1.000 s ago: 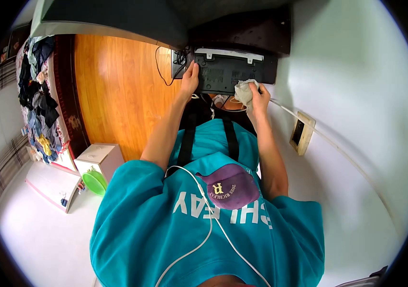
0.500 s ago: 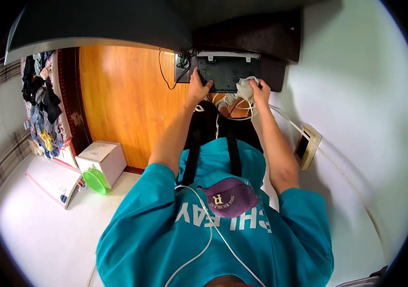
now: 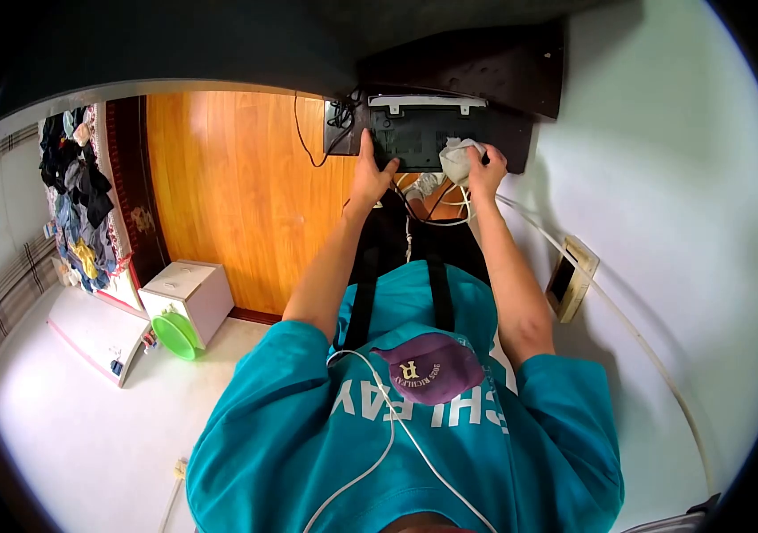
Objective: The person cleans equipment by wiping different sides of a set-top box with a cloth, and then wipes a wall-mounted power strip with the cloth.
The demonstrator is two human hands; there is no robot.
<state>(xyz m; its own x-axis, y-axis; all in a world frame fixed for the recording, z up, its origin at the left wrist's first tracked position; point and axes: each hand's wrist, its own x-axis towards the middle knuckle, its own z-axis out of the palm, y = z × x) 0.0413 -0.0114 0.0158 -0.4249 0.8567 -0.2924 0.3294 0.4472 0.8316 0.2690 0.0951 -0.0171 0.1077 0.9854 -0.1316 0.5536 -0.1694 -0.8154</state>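
A flat black electronic box (image 3: 419,133), with a pale strip and two light tabs along its far edge, is in front of me at the top middle. My left hand (image 3: 370,176) grips its left near corner, fingers along the side and thumb on the near edge. My right hand (image 3: 487,173) is closed on a crumpled whitish cloth (image 3: 455,162), which presses against the box's right near part. The fingertips under the cloth are hidden. Below the box hang white and black cables (image 3: 450,216).
A large dark screen-like panel (image 3: 174,53) spans the upper left. Tangled black cords (image 3: 343,114) lie left of the box. A wall socket frame (image 3: 573,278) and white cable (image 3: 632,329) are on the right wall. A small white cabinet (image 3: 185,293) and green basin (image 3: 176,336) stand lower left.
Both hands stay at the box with only slight shifts. The cloth sits a little higher and looks more bunched. The view has tilted slightly, so the dark panel appears lower at left.
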